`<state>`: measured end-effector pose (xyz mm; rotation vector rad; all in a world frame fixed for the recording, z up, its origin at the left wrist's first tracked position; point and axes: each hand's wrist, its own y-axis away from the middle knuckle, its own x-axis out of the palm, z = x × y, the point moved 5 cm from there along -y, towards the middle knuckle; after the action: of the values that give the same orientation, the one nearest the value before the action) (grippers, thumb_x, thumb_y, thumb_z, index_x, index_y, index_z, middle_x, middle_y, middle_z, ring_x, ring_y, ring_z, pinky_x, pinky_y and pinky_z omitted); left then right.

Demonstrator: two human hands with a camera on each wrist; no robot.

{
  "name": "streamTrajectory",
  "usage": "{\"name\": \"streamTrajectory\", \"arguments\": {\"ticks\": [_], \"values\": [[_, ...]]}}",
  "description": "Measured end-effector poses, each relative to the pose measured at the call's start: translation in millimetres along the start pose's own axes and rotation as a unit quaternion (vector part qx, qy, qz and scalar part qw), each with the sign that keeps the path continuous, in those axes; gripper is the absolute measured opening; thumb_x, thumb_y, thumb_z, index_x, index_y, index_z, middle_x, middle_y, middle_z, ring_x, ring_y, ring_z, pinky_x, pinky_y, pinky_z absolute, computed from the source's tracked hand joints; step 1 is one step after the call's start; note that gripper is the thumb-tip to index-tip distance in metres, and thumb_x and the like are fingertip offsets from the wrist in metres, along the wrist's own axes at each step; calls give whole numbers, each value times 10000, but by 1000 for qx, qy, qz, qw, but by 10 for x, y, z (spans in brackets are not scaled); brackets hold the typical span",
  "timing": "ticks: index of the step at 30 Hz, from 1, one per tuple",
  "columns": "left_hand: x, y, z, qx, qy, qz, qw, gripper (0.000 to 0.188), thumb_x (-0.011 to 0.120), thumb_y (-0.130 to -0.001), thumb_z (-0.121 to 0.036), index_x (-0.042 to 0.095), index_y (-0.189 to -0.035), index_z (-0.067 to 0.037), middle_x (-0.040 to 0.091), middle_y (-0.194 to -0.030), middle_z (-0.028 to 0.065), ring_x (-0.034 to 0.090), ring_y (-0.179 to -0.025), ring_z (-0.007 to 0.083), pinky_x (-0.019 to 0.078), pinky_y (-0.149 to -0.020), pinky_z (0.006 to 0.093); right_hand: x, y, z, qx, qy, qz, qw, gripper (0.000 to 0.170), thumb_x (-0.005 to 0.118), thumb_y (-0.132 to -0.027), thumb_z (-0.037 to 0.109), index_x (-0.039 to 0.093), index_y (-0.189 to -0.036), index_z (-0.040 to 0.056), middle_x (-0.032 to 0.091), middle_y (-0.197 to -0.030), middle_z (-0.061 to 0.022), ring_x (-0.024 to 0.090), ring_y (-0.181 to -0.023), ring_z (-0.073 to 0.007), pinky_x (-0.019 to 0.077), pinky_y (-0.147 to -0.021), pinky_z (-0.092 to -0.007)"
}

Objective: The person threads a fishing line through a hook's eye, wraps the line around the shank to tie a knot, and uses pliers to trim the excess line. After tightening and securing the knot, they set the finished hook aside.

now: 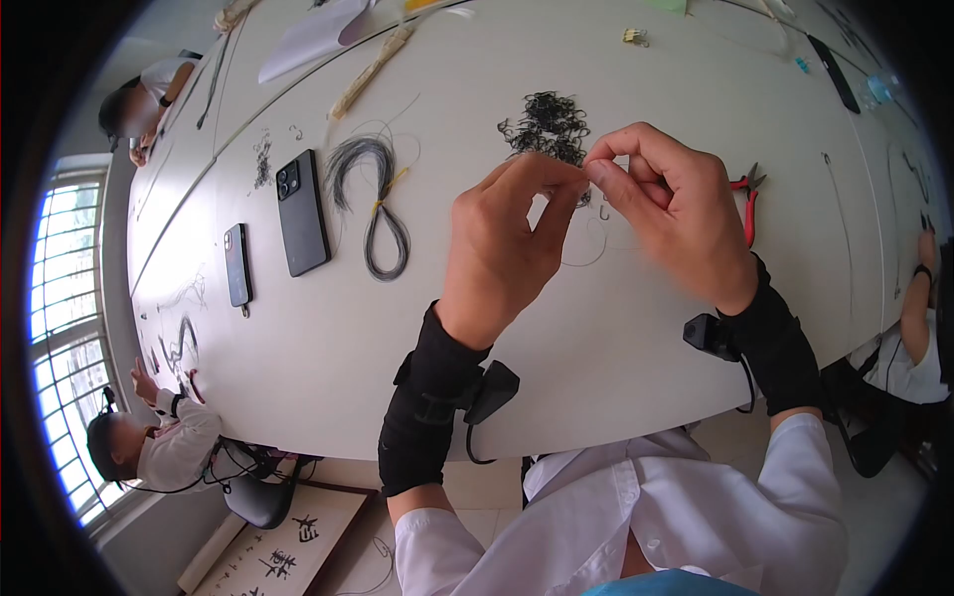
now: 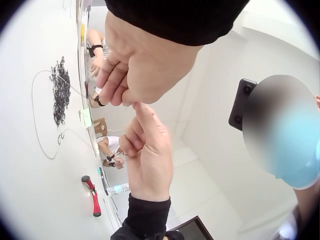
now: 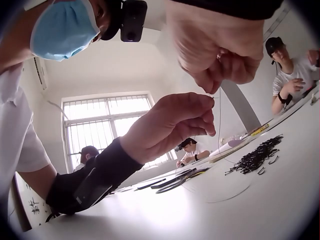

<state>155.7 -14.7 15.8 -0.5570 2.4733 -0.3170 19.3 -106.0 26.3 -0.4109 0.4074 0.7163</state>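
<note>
Above the white table (image 1: 616, 358), both hands meet fingertip to fingertip. My left hand (image 1: 505, 238) pinches a thin fishing line (image 3: 220, 122) between thumb and forefinger. Against its fingertips my right hand (image 1: 686, 209) pinches the line too, its other fingers curled in. A fine tip pokes out at the left fingertips in the right wrist view; whether it is a hook I cannot tell. The line droops in a wide loop down to the table. Just beyond the hands lies a pile of black fish hooks (image 1: 545, 124), with a few loose hooks (image 2: 61, 137) beside it.
Red-handled pliers (image 1: 749, 207) lie right of the hands. Leftward are a bundle of line strands (image 1: 390, 253) tied in yellow, a large phone (image 1: 303, 219) and a smaller phone (image 1: 238, 266). A pale wrapped bundle (image 1: 370, 74) lies farther back. Other people sit around the table.
</note>
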Motion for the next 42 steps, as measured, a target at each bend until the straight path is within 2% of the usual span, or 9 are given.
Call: {"name": "streamTrajectory", "arguments": {"ticks": [7, 10, 16, 22, 25, 31, 34, 40, 42], "values": [[16, 6, -21, 7, 27, 13, 1000, 74, 749, -893, 10, 706, -951, 24, 761, -887, 97, 729, -820, 167, 560, -779, 281, 89, -123, -389, 61, -178, 64, 980, 236, 674, -1004, 246, 711, -1020, 13, 500, -642, 78, 366, -564, -26, 311, -523, -220], [11, 8, -16, 7, 35, 5, 999, 75, 748, -890, 22, 705, -950, 32, 761, -898, 101, 728, -835, 167, 560, -787, 279, 82, -105, -379, 160, -210, 116, 958, 264, 664, -1007, 286, 716, -1023, 28, 533, -676, 85, 398, -578, -14, 330, -525, -206], [-6, 10, 33, -1, 39, -17, 999, 105, 754, -891, 19, 702, -979, 42, 756, -931, 90, 709, -875, 139, 553, -836, 274, 149, -71, -455, 205, -265, 162, 928, 269, 678, -989, 290, 712, -1024, 25, 585, -724, 64, 458, -630, -25, 362, -557, -210], [-29, 3, 84, -46, 75, -48, 995, 119, 749, -890, 21, 700, -997, 41, 747, -933, 66, 699, -876, 124, 550, -867, 267, 231, -53, -345, 70, -237, 111, 962, 246, 643, -996, 190, 660, -1138, -11, 686, -918, -22, 665, -904, -107, 525, -852, -241], [-36, 2, 87, -47, 72, -51, 995, 125, 747, -895, 18, 698, -1008, 42, 747, -929, 68, 698, -873, 119, 551, -863, 266, 265, -38, -316, 94, -305, 76, 944, 248, 602, -1012, 158, 636, -1188, -15, 707, -989, -68, 693, -997, -142, 536, -925, -264], [-26, 7, 110, -48, 71, -57, 995, 114, 741, -901, 19, 698, -1004, 42, 746, -918, 71, 697, -863, 117, 552, -852, 263, 240, -31, -265, 148, -340, 141, 918, 253, 594, -1026, 176, 642, -1186, -14, 659, -826, -17, 601, -749, -66, 505, -719, -227], [-17, 12, 119, -42, 81, -67, 994, 105, 739, -902, 19, 699, -995, 41, 746, -916, 69, 694, -856, 115, 551, -845, 263, 208, 5, -236, 193, -311, 139, 920, 244, 597, -1031, 188, 654, -1172, -2, 604, -741, 37, 491, -661, -20, 406, -602, -209], [-20, 18, 80, -48, 49, -74, 995, 104, 744, -895, 17, 704, -989, 37, 744, -909, 63, 691, -841, 115, 550, -833, 264, 237, 19, -205, 186, -294, 45, 936, 230, 624, -1027, 222, 668, -1118, 15, 556, -696, 75, 391, -613, 4, 295, -536, -209], [-3, 23, 76, -40, 39, -74, 996, 102, 745, -893, 18, 709, -988, 32, 745, -906, 62, 696, -841, 118, 551, -827, 262, 234, 35, -244, 191, -287, 62, 937, 239, 633, -1025, 240, 670, -1090, 14, 554, -698, 73, 386, -612, 0, 300, -536, -211]]}}
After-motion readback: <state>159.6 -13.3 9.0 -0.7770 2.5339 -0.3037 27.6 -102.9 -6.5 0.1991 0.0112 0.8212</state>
